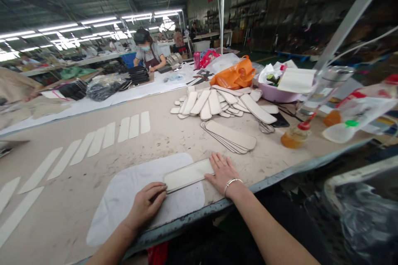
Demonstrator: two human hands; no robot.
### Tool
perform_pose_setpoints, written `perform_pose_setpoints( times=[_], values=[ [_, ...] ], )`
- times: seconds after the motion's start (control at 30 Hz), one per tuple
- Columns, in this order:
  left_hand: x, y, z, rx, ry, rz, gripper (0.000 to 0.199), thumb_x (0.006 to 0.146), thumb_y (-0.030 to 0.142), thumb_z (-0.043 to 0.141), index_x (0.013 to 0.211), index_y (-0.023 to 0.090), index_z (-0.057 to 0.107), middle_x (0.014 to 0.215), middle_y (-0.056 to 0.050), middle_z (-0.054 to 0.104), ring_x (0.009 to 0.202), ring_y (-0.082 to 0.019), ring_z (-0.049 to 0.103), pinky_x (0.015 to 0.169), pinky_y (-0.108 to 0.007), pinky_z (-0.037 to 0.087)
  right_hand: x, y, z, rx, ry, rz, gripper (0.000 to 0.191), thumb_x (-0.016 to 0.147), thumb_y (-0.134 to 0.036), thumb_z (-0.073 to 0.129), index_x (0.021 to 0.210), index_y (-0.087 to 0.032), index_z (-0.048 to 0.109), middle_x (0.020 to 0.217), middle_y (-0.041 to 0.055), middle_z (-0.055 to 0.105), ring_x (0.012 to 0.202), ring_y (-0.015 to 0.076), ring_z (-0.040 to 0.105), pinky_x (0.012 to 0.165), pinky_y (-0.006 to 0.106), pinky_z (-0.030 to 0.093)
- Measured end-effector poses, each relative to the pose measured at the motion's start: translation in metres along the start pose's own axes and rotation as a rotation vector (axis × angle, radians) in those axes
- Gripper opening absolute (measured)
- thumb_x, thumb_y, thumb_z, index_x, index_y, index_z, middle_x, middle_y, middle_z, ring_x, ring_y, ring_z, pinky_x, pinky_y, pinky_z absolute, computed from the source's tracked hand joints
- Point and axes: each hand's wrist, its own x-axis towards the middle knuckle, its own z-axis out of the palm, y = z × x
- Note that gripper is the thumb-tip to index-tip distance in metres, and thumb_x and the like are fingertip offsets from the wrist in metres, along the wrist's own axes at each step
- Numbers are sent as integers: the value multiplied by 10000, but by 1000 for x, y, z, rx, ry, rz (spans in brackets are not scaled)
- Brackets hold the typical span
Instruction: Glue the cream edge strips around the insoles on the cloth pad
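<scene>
A long cream panel with dark edges [188, 175] lies partly on a white cloth [124, 192] near the table's front edge. At the panel's left end, my left hand [148, 203] pinches its edge between thumb and fingers. My right hand [222, 169], with a bracelet at the wrist, rests flat on the panel's right end, its fingers stretched out. Just beyond it lies a fanned stack of similar panels [231, 136]. Farther back is a loose heap of panels [214, 101]. Pale strips [99, 140] form a row on the left.
Scissors [265, 127], a dark phone [281, 120] and a bottle of amber liquid [295, 136] lie to the right. Behind them are a purple basin [280, 93] and an orange bag [234, 75]. A co-worker [149, 51] stands across the table beside black stacked pieces [139, 74].
</scene>
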Motion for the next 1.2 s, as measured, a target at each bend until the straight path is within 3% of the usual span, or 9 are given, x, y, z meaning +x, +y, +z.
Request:
perform_pose_setpoints(
  times=[0.17, 0.27, 0.43, 0.53, 0.77, 0.9, 1.0, 1.1, 1.2],
  values=[
    [16, 28, 4, 8, 205, -127, 325, 859, 287, 442, 1164, 196, 505, 1096, -79, 611, 1009, -193, 574, 871, -374, 495, 0, -3, 6, -10, 35, -6, 722, 838, -582, 185, 1397, -125, 172, 1470, 49, 101, 1343, 223, 29, 1075, 458, 16],
    [43, 66, 35, 76, -25, -23, 487, 878, 349, 380, 1329, 173, 334, 1358, -105, 402, 1271, -218, 334, 1046, -411, 327, 0, -2, 7, -14, 55, -14, 679, 853, -540, 191, 1394, -129, 189, 1467, 48, 124, 1342, 214, 47, 1076, 455, 42],
    [77, 105, 80, 195, -369, 59, 722, 849, 545, 288, 1391, 83, 164, 1456, -156, 154, 1350, -271, 56, 1091, -483, 128, 1, 0, 9, -24, 55, -10, 619, 864, -465, 216, 1391, -141, 207, 1465, 36, 145, 1342, 207, 56, 1077, 447, 51],
    [68, 87, 69, 293, -430, 65, 736, 845, 569, 262, 1397, 97, 137, 1468, -139, 100, 1353, -253, 15, 1096, -459, 73, 1, 0, 11, -16, 65, -8, 622, 858, -453, 243, 1391, -136, 207, 1466, 37, 144, 1342, 209, 51, 1079, 445, 34],
    [23, 17, 5, 495, -515, -44, 668, 874, 502, 252, 1406, 156, 43, 1477, -88, 60, 1355, -233, 34, 1081, -468, 78, 2, 2, 11, 20, 50, 2, 639, 854, -482, 239, 1392, -138, 204, 1469, 35, 130, 1341, 211, 45, 1076, 450, 20],
    [22, 15, -1, 501, -542, -68, 640, 876, 480, 267, 1406, 182, 67, 1475, -81, 89, 1352, -247, 71, 1062, -507, 103, 0, 1, 9, 47, 57, 14, 640, 847, -477, 278, 1388, -139, 224, 1468, 56, 136, 1342, 211, 52, 1079, 431, 13],
    [31, 17, 0, 450, -503, -92, 558, 879, 455, 278, 1376, 205, 240, 1448, -74, 231, 1333, -237, 181, 1048, -479, 192, -1, 1, 5, 76, 109, 43, 635, 849, -489, 296, 1374, -134, 266, 1468, 89, 130, 1339, 207, 78, 1080, 399, 44],
    [45, 16, 1, 378, -409, -122, 487, 835, 427, 394, 1238, 165, 466, 1341, -99, 431, 1247, -228, 360, 1024, -398, 277, 0, 4, -2, 140, 162, 104, 611, 849, -477, 330, 1366, -153, 293, 1462, 106, 155, 1320, 222, 176, 1062, 382, 148],
    [60, 18, 0, 338, -347, -195, 497, 712, 368, 552, 1152, 140, 513, 1198, -111, 541, 1116, -233, 476, 959, -352, 340, 1, 8, -11, 209, 230, 166, 587, 853, -465, 336, 1354, -161, 320, 1451, 105, 198, 1289, 229, 260, 1020, 367, 255]
  ],
)
